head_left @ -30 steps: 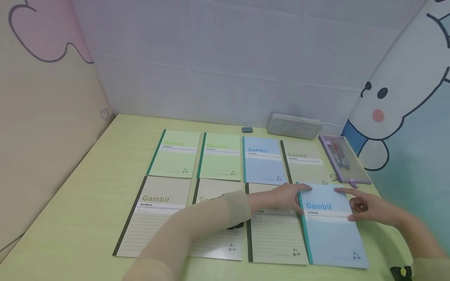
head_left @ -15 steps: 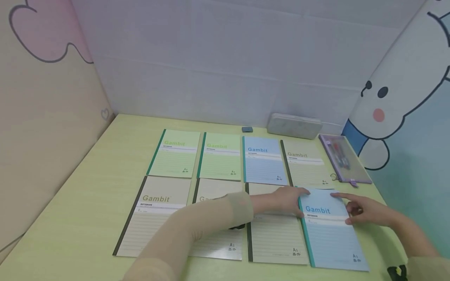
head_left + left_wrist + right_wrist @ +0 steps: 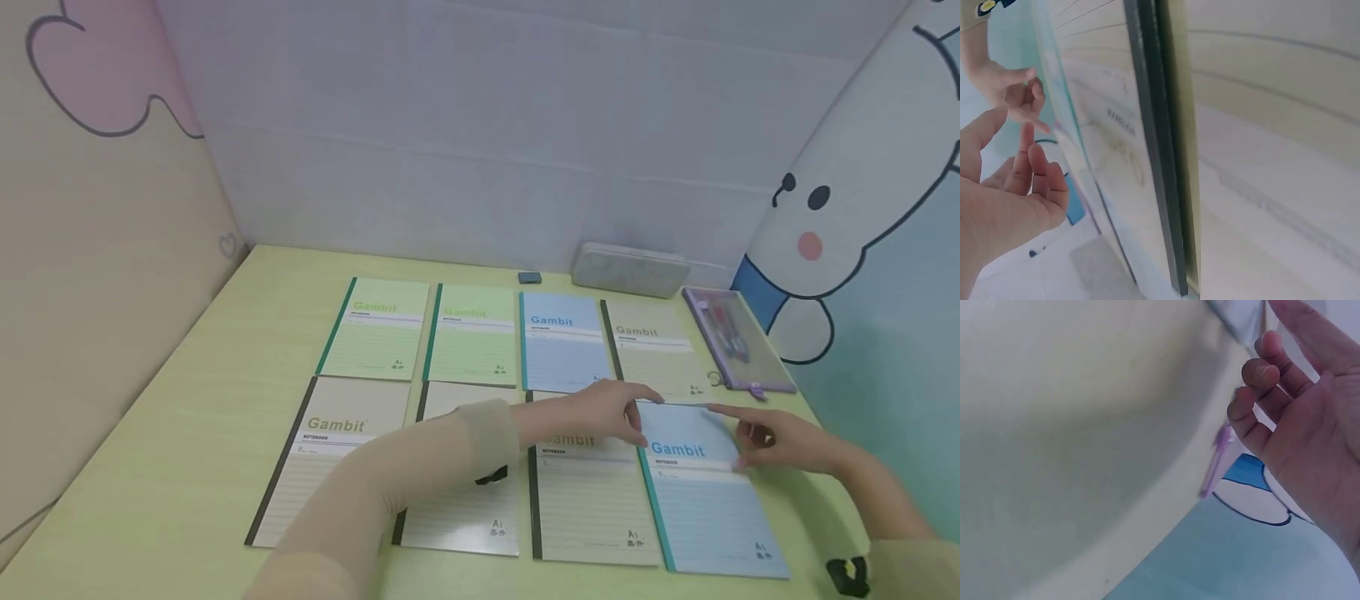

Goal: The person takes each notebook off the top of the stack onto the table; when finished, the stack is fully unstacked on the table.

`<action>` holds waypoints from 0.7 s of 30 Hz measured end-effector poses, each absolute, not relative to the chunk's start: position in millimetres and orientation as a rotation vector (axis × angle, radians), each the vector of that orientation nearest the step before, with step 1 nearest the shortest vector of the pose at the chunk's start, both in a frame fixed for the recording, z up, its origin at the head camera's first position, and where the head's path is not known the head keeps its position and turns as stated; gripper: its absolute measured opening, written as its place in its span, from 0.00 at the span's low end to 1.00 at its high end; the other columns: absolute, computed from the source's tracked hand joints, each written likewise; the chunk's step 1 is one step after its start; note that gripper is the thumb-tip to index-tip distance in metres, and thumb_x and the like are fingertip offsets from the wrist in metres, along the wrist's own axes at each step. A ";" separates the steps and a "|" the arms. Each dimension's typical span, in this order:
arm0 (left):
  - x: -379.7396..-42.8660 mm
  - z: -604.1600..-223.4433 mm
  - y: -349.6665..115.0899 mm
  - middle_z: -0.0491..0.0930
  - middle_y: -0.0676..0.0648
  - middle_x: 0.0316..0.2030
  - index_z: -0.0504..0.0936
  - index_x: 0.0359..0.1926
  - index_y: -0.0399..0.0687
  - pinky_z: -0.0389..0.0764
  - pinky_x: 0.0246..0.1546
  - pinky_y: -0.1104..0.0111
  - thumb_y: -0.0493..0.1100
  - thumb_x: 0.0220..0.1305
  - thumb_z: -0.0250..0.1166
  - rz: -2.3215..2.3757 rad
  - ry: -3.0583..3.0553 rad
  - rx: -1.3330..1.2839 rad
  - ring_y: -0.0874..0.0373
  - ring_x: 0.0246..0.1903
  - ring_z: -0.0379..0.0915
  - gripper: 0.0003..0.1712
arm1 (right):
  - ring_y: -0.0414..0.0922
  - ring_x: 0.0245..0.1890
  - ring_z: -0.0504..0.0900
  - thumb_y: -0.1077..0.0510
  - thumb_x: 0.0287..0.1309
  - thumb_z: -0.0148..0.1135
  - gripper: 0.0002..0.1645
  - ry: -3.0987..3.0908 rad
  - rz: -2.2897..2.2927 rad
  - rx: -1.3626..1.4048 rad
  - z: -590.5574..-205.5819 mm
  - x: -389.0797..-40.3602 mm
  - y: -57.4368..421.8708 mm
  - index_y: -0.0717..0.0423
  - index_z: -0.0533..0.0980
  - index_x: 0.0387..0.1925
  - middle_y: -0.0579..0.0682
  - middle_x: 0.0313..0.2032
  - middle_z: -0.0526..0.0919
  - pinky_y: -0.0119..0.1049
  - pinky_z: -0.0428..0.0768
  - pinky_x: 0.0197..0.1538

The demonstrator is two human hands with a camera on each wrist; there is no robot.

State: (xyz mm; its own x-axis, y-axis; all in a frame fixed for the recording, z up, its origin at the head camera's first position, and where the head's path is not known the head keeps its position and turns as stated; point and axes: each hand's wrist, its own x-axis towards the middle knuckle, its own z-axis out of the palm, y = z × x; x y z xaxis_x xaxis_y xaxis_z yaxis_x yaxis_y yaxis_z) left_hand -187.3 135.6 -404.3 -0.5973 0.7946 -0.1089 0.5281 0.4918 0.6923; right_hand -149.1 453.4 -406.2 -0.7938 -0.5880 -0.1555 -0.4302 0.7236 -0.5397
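Observation:
A blue notebook (image 3: pixel 712 508) with a teal spine lies at the right end of the front row. My left hand (image 3: pixel 592 414) is at its upper left corner, index finger along the top edge and thumb by the spine. At the upper right corner is my right hand (image 3: pixel 787 443), index finger reaching to the top edge, thumb at the right side and the other fingers bent. Beneath my left hand lies a beige notebook (image 3: pixel 592 508), partly covered. The left wrist view shows my left fingers (image 3: pixel 1019 165) loosely bent; the right wrist view shows my right fingers (image 3: pixel 1266 378) relaxed.
Two more beige notebooks (image 3: pixel 330 475) fill the front row's left. Behind lie two green notebooks (image 3: pixel 468 350), another blue notebook (image 3: pixel 562 358) and a beige one (image 3: pixel 656 367). A purple-edged pencil pouch (image 3: pixel 757 350), a grey case (image 3: pixel 630 271) and an eraser (image 3: pixel 529 277) are at the back.
The blue notebook has come slightly nearer, its top edge now below the back beige notebook. My left hand has since shifted slightly up and left; my right index stays at the top edge.

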 end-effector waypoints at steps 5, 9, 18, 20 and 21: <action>-197.9 -390.0 106.5 0.78 0.65 0.29 0.65 0.67 0.58 0.71 0.34 0.80 0.50 0.56 0.69 0.931 2.303 1.179 0.71 0.32 0.72 0.38 | 0.34 0.23 0.67 0.58 0.51 0.69 0.39 2.688 -0.703 -0.855 -392.3 -157.8 442.3 0.55 0.66 0.65 0.39 0.26 0.69 0.28 0.65 0.24; -206.5 -379.6 77.9 0.79 0.65 0.30 0.66 0.66 0.56 0.71 0.36 0.78 0.51 0.57 0.68 0.929 2.315 1.209 0.69 0.34 0.71 0.37 | 0.36 0.23 0.66 0.62 0.50 0.69 0.37 2.750 -0.749 -0.882 -379.2 -165.2 429.6 0.56 0.67 0.63 0.43 0.27 0.69 0.29 0.65 0.24; -217.7 -357.5 1.1 0.79 0.63 0.35 0.65 0.67 0.59 0.73 0.45 0.72 0.53 0.59 0.66 0.933 2.478 1.097 0.60 0.46 0.73 0.36 | 0.37 0.27 0.65 0.53 0.53 0.69 0.33 3.049 -0.574 -0.721 -349.7 -184.1 389.5 0.52 0.70 0.61 0.45 0.32 0.70 0.29 0.64 0.23; -217.8 -353.9 -15.8 0.79 0.61 0.37 0.62 0.68 0.58 0.74 0.46 0.69 0.53 0.61 0.64 0.899 2.564 1.053 0.58 0.46 0.73 0.36 | 0.38 0.29 0.66 0.52 0.55 0.67 0.32 3.099 -0.541 -0.703 -345.3 -187.5 381.4 0.53 0.70 0.61 0.46 0.34 0.71 0.29 0.65 0.24; -218.0 -352.6 -23.9 0.79 0.60 0.38 0.61 0.69 0.58 0.74 0.45 0.68 0.54 0.61 0.64 0.882 2.611 1.030 0.57 0.46 0.73 0.37 | 0.39 0.30 0.67 0.52 0.56 0.66 0.31 3.123 -0.526 -0.696 -343.6 -188.9 377.3 0.54 0.71 0.60 0.48 0.36 0.73 0.30 0.67 0.24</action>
State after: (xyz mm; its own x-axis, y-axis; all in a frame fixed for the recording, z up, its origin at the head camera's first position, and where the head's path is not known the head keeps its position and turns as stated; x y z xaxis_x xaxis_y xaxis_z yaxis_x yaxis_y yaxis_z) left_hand -218.0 -23.9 -352.6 -0.7376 0.6744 0.0322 0.5558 0.5794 0.5961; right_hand -188.9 377.3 -343.6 -0.9030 -0.3960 0.1665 -0.4287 0.8556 -0.2901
